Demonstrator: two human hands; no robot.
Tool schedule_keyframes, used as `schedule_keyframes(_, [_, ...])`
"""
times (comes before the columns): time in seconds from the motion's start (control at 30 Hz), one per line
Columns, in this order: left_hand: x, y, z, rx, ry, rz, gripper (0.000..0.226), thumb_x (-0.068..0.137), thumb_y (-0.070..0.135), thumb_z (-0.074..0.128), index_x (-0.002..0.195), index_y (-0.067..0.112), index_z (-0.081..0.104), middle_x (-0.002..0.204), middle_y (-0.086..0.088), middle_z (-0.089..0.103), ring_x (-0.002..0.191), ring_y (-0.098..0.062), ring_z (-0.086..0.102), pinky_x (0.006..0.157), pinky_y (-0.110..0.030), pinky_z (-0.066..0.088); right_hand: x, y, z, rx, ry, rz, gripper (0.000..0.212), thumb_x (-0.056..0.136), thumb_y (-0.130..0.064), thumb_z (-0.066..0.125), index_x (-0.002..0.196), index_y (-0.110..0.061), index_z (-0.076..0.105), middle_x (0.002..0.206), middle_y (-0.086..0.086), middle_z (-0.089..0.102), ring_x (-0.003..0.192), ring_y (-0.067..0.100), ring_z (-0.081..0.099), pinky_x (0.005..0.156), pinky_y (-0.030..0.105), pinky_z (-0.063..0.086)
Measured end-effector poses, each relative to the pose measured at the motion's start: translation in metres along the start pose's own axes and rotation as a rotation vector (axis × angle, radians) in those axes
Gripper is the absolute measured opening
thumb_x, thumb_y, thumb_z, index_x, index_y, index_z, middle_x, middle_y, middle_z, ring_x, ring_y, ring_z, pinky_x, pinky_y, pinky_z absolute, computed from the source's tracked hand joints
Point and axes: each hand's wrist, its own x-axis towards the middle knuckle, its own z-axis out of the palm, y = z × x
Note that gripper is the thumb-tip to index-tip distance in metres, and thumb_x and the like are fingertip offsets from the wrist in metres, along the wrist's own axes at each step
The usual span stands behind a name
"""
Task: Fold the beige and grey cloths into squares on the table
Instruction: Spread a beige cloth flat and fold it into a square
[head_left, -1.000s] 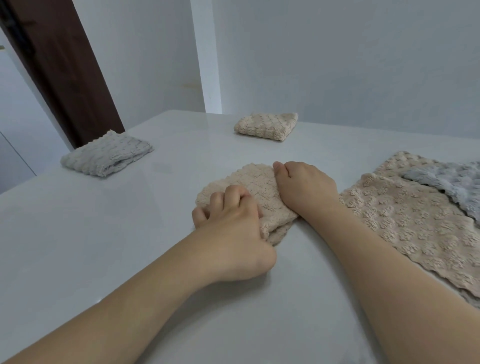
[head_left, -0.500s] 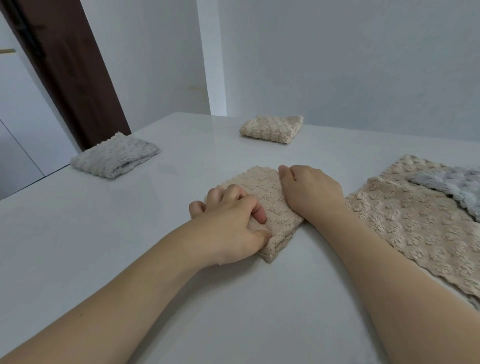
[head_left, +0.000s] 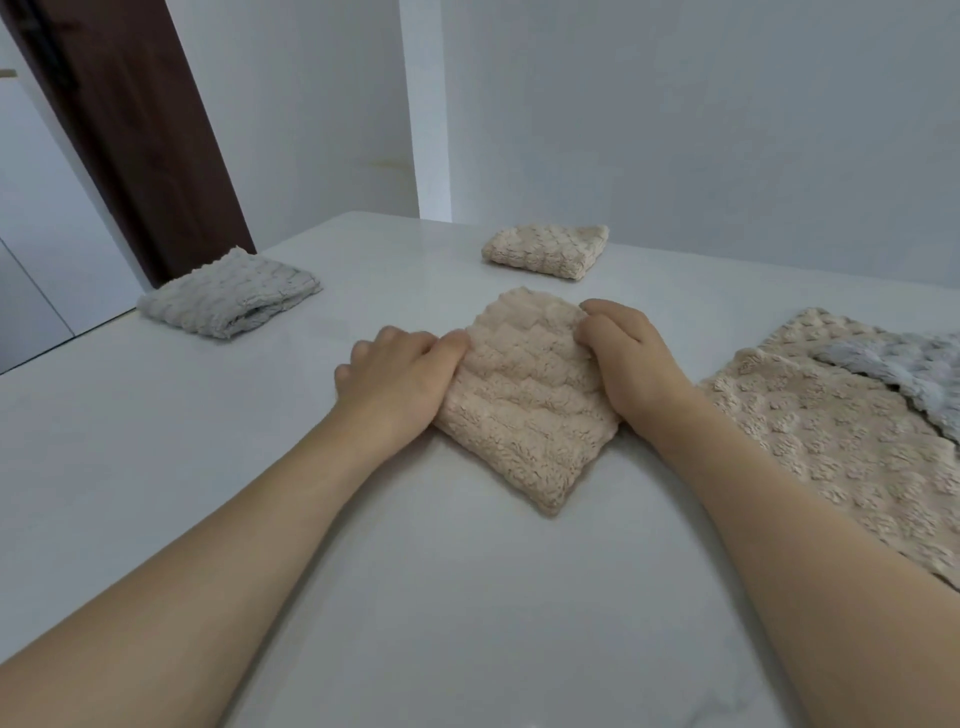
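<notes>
A folded beige cloth (head_left: 524, 400) lies as a square, corner toward me, in the middle of the white table (head_left: 208, 467). My left hand (head_left: 397, 379) rests at its left edge, thumb pinching the cloth's edge, fingers curled on the table side. My right hand (head_left: 628, 358) grips the cloth's right upper corner with curled fingers. A second folded beige cloth (head_left: 545, 250) sits at the far side. A folded grey cloth (head_left: 228, 293) lies at the far left edge.
Unfolded beige cloths (head_left: 841, 441) lie spread at the right, with an unfolded grey cloth (head_left: 909, 369) on top of them. A dark wooden door frame (head_left: 135, 140) stands behind the table's left corner. White walls close the far side.
My left hand slid off the top of the beige cloth to its left edge. The cloth now shows as a flat square; my right hand stayed at its right corner.
</notes>
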Motion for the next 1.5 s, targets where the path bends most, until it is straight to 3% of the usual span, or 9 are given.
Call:
schedule_keyframes(0.13, [-0.003,0.001,0.008,-0.044,0.013,0.115,0.035,0.096,0.05,0.038,0.078,0.022,0.048,0.079,0.003,0.055,0.087,-0.025,0.054,0.082,-0.041,0.036,-0.001,0.0,0.002,-0.104,-0.027,0.028,0.024,0.093,-0.037,0.055,0.077,-0.02,0.059,0.07,-0.008,0.057,0.067,0.011,0.051,0.067,0.035,0.045])
schedule_keyframes(0.23, [-0.011,-0.003,0.002,-0.081,0.004,0.151,0.029,0.098,0.047,0.042,0.103,0.019,0.047,0.081,0.004,0.053,0.082,-0.022,0.053,0.065,-0.035,0.032,-0.01,-0.011,0.004,-0.242,-0.061,0.048,0.025,0.094,-0.037,0.056,0.085,-0.015,0.06,0.071,-0.005,0.059,0.067,0.01,0.053,0.066,0.029,0.045])
schedule_keyframes(0.3, [-0.02,-0.008,-0.006,-0.048,-0.032,0.16,0.026,0.098,0.046,0.042,0.1,0.02,0.046,0.084,0.004,0.054,0.08,-0.018,0.052,0.06,-0.033,0.031,-0.018,-0.024,0.008,-0.304,-0.137,0.101,0.025,0.097,-0.035,0.052,0.08,-0.018,0.056,0.071,-0.006,0.056,0.067,0.01,0.051,0.063,0.026,0.041])
schedule_keyframes(0.43, [-0.053,-0.034,-0.031,-0.003,-0.054,0.133,0.032,0.103,0.041,0.031,0.079,0.021,0.039,0.079,0.0,0.052,0.071,-0.015,0.048,0.057,-0.034,0.029,-0.045,-0.054,0.024,-0.247,-0.262,0.199,0.022,0.096,-0.025,0.048,0.08,-0.013,0.057,0.077,0.0,0.057,0.073,0.017,0.052,0.066,0.029,0.043])
schedule_keyframes(0.63, [-0.115,-0.074,-0.058,0.165,-0.022,0.078,0.03,0.103,0.037,0.028,0.087,0.015,0.041,0.08,-0.003,0.055,0.074,-0.02,0.051,0.062,-0.037,0.033,-0.092,-0.076,0.05,-0.387,-0.385,0.14,0.027,0.097,-0.04,0.051,0.096,-0.015,0.062,0.095,0.004,0.066,0.091,0.022,0.061,0.084,0.039,0.049])
schedule_keyframes(1.03, [-0.164,-0.125,-0.089,0.333,0.063,0.108,0.027,0.104,0.032,0.03,0.089,0.012,0.04,0.069,-0.003,0.053,0.061,-0.021,0.049,0.056,-0.035,0.032,-0.131,-0.111,0.097,-0.575,-0.518,0.008,0.032,0.101,-0.05,0.033,0.103,-0.022,0.049,0.092,-0.003,0.061,0.09,0.019,0.055,0.077,0.034,0.043])
schedule_keyframes(1.33, [-0.18,-0.139,-0.093,0.544,0.133,0.138,0.027,0.103,0.036,0.027,0.092,0.013,0.036,0.063,0.001,0.045,0.051,-0.017,0.039,0.048,-0.032,0.023,-0.143,-0.111,0.122,-0.768,-0.392,-0.286,0.032,0.103,-0.043,0.031,0.107,-0.016,0.048,0.067,-0.014,0.055,0.072,0.02,0.052,0.079,0.027,0.03])
schedule_keyframes(1.43, [-0.172,-0.129,-0.099,0.586,0.047,0.112,0.024,0.102,0.032,0.027,0.097,0.012,0.038,0.071,0.002,0.049,0.062,-0.019,0.049,0.054,-0.031,0.028,-0.146,-0.111,0.117,-0.772,-0.374,-0.301,0.04,0.1,-0.053,0.026,0.104,-0.02,0.047,0.07,-0.007,0.063,0.072,0.019,0.056,0.089,0.036,0.037])
schedule_keyframes(1.5, [-0.163,-0.112,-0.112,0.608,-0.021,0.051,0.019,0.099,0.031,0.029,0.102,0.013,0.037,0.093,-0.001,0.05,0.091,-0.026,0.055,0.071,-0.035,0.033,-0.143,-0.114,0.101,-0.682,-0.345,-0.188,0.043,0.098,-0.057,0.026,0.107,-0.022,0.049,0.074,-0.005,0.063,0.078,0.018,0.057,0.082,0.036,0.04])
